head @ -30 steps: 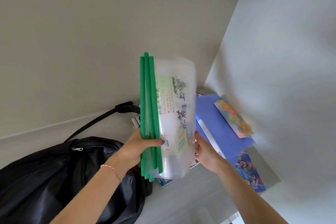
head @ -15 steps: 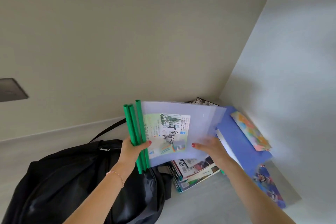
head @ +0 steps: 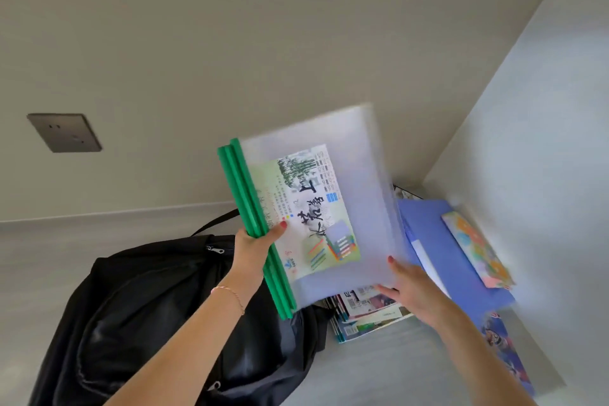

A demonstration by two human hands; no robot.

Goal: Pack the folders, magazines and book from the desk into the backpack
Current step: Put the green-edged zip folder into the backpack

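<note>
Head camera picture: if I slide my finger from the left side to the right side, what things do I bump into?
Wall socket → black backpack → green-spined clear folders held up in both hands → magazine stack → blue folder → colourful booklet lying on it.

- Clear folders with green spines point(head: 316, 208): bundle held raised and tilted, spines at 9 o'clock, above the backpack.
- Backpack point(head: 148, 323): black, slumped on the desk at 7 o'clock.
- Magazines point(head: 365, 313): stacked flat.
- Blue folder point(head: 438, 257): flat at 3 o'clock of the magazines.
</note>
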